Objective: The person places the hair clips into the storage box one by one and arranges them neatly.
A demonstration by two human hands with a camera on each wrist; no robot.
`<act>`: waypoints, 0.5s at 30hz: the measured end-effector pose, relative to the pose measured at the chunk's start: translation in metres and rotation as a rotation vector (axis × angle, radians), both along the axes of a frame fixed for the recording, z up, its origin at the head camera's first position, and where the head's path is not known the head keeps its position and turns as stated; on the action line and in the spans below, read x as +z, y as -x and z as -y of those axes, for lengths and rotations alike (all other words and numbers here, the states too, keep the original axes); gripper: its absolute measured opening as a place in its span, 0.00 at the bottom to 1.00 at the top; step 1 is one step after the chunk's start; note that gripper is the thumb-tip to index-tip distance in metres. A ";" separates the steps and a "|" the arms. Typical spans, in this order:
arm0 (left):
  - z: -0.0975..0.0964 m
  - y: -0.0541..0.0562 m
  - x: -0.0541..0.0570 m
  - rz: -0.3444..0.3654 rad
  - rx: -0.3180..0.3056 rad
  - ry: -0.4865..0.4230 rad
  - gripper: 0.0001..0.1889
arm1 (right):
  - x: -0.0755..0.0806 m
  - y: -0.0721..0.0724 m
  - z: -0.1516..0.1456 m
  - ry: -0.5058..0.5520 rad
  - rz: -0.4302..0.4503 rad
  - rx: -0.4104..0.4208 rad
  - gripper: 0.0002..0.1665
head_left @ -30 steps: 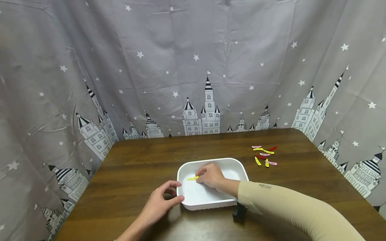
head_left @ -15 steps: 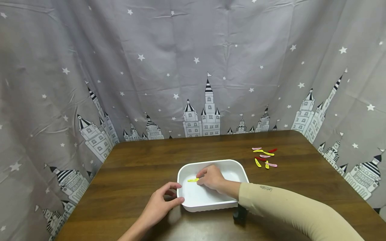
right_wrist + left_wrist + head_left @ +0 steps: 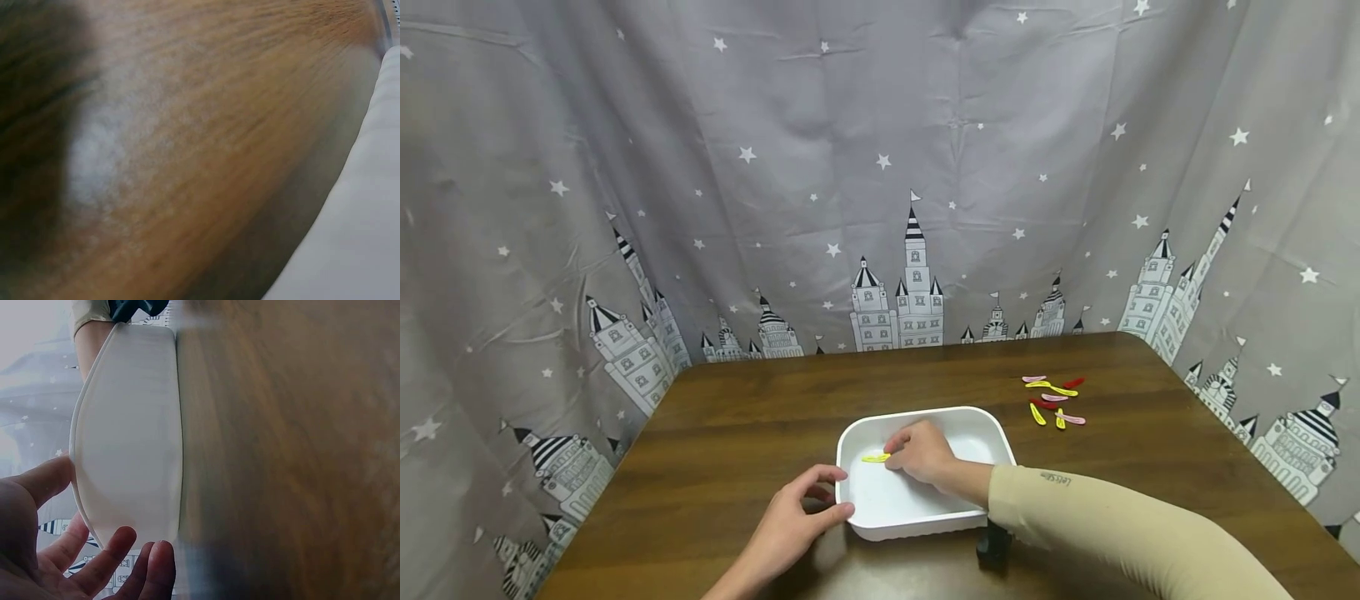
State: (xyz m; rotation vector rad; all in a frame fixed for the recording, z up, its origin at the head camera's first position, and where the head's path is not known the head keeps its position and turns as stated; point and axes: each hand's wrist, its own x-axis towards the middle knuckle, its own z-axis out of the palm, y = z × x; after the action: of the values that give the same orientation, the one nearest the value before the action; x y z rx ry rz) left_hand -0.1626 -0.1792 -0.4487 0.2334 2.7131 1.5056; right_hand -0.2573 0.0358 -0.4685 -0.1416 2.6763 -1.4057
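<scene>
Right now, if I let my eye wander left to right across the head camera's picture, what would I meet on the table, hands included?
Left hand → yellow clip in the white tray → right hand → scattered clips in pink, yellow and red.

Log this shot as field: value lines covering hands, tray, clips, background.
left hand: touches the left end of the white tray
right hand: inside the white tray, at a yellow clip; pinch unclear
white tray: on the wooden table
clips outside: pink clips, red clips, yellow clips; right of the white tray
background: grey curtain with stars and castles
</scene>
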 end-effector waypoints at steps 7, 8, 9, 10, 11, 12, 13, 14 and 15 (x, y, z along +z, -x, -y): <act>0.000 -0.001 -0.001 0.005 -0.002 0.001 0.20 | -0.002 -0.002 0.000 0.011 -0.009 0.001 0.07; -0.001 -0.001 -0.001 0.005 -0.004 0.002 0.20 | -0.003 -0.002 0.000 0.008 -0.011 0.002 0.07; -0.001 -0.001 -0.002 0.006 -0.005 0.001 0.20 | -0.003 -0.002 0.000 0.005 -0.010 0.002 0.07; -0.001 -0.001 -0.002 0.006 -0.006 0.000 0.20 | -0.003 -0.002 -0.001 0.003 -0.007 0.004 0.07; -0.001 -0.001 -0.002 0.006 -0.006 0.000 0.20 | -0.003 -0.002 -0.001 0.002 0.000 0.004 0.07; -0.001 -0.001 -0.002 0.005 -0.005 0.001 0.20 | -0.003 -0.002 -0.001 0.001 0.002 0.006 0.07; -0.001 0.000 -0.002 0.002 -0.005 0.001 0.20 | -0.003 -0.002 -0.001 0.003 0.002 0.008 0.07; -0.001 0.000 -0.002 -0.002 -0.004 -0.001 0.19 | -0.002 -0.001 -0.001 0.007 0.000 0.009 0.07; -0.001 0.001 -0.002 -0.007 -0.003 -0.002 0.19 | -0.001 -0.001 -0.002 0.013 -0.001 0.010 0.08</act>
State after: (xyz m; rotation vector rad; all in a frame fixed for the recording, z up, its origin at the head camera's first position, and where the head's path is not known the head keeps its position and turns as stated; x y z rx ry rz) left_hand -0.1638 -0.1783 -0.4503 0.2432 2.7150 1.5098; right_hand -0.2565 0.0375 -0.4699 -0.1557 2.6640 -1.4201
